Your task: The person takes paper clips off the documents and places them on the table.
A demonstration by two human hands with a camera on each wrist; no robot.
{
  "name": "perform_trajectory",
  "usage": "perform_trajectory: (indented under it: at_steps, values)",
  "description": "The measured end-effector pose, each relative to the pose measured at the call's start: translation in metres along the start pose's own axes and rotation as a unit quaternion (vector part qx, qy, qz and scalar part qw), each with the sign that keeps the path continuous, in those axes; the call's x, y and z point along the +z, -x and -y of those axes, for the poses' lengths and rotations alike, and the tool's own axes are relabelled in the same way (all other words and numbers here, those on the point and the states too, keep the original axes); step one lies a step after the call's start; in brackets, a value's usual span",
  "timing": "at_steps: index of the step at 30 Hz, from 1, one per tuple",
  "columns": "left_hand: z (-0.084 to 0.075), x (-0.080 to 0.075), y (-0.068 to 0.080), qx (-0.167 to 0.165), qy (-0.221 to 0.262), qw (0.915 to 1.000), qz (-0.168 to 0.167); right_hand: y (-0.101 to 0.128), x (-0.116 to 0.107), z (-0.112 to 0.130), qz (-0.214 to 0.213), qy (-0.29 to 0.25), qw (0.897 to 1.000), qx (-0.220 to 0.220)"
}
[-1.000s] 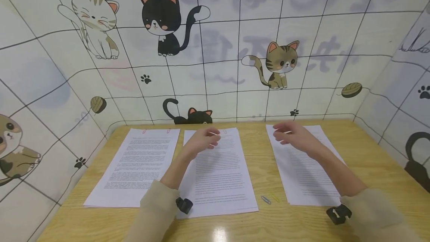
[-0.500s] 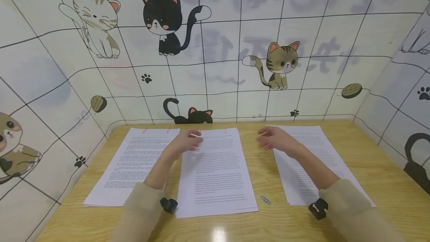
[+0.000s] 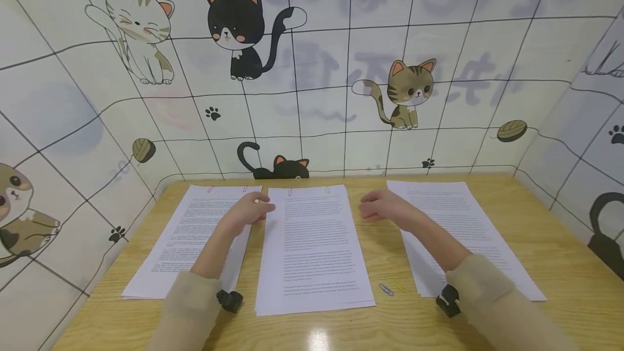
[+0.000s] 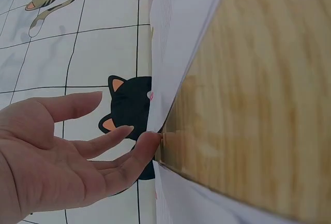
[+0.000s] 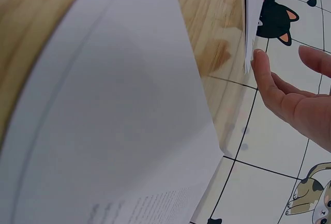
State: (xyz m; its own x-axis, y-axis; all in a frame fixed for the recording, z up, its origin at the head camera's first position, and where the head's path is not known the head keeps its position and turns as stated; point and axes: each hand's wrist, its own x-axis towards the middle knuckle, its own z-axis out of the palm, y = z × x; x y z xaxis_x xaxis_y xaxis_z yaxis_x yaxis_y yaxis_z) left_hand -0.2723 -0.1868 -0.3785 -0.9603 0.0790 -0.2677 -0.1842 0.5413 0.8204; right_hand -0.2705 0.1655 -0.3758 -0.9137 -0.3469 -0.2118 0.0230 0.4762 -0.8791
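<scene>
A middle stack of printed paper (image 3: pixel 317 253) lies on the table with a red paper clip (image 3: pixel 290 192) and a yellowish paper clip (image 3: pixel 327 189) on its top edge. My left hand (image 3: pixel 246 210) is by its upper left side, over the gap to the left stack. Across from it, my right hand (image 3: pixel 387 207) hovers over the upper left edge of the right stack (image 3: pixel 455 237). Both hands hold nothing; their fingers are loosely bent. In the left wrist view the left hand (image 4: pixel 77 157) shows its palm, fingertips close to the paper edges.
Left of the middle lies another printed stack (image 3: pixel 190 242) with two pink-red paper clips (image 3: pixel 210 189) on its top edge. A blue paper clip (image 3: pixel 386 290) and a yellow paper clip (image 3: pixel 400 285) lie loose on the wooden table (image 3: pixel 341 329). A cat-patterned wall covering (image 3: pixel 322 107) encloses the back and sides.
Both hands have shifted left and slightly nearer. The left hand has left the middle stack's top, uncovering its red clip; the right hand has moved from over the right stack to its left edge.
</scene>
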Motion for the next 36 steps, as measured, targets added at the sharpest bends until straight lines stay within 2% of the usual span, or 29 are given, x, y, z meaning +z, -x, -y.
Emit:
perform_trajectory:
  at_steps: [7,15,23,29,36]
  values:
    - [0.002,-0.002,0.001,-0.013,0.015,0.9998,0.000,-0.012,0.007,-0.001,0.008,-0.043,0.999,0.027]
    - [0.004,0.000,-0.003,-0.012,0.027,0.9994,0.016,-0.018,0.011,0.001,-0.015,-0.059,0.996,0.060]
    - [0.007,0.001,-0.008,-0.027,0.065,0.9970,0.031,-0.025,0.013,-0.003,-0.009,-0.087,0.994,0.063]
    - [0.007,0.003,-0.008,-0.023,0.076,0.9961,0.040,-0.027,0.015,-0.004,-0.007,-0.075,0.994,0.079]
    - [0.007,0.007,-0.009,0.005,0.057,0.9973,0.046,-0.028,0.018,-0.005,0.003,-0.045,0.997,0.062]
